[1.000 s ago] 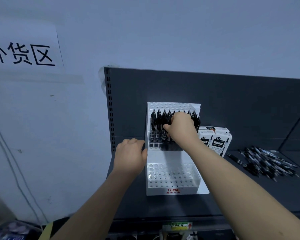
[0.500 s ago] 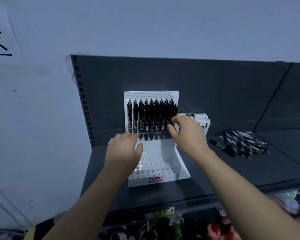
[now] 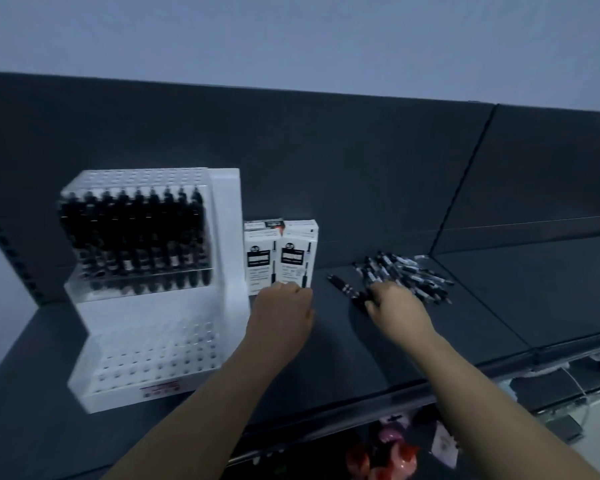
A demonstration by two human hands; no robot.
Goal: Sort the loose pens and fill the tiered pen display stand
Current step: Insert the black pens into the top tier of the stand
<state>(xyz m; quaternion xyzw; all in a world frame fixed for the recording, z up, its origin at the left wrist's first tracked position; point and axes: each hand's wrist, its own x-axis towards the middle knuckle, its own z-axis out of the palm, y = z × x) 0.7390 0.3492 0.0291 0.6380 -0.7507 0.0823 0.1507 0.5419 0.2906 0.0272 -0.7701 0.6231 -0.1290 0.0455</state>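
no legible text, labels too blurred

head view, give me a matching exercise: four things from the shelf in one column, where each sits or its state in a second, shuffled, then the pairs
Things:
1. white tiered pen display stand
2. two white pen boxes with black labels
3. pile of loose black pens
4. lower white tier of the stand

Places or states:
A. under the right hand's fingertips
B. holes bare, no pens
C. far left on the dark shelf
D. upright, just behind the left hand

Pairs: 1-C, 2-D, 3-A, 4-B

Dark shelf (image 3: 343,355) bears white stand (image 3: 146,341), two boxes (image 3: 279,258), blurred, seemingly loose pens (image 3: 406,275).
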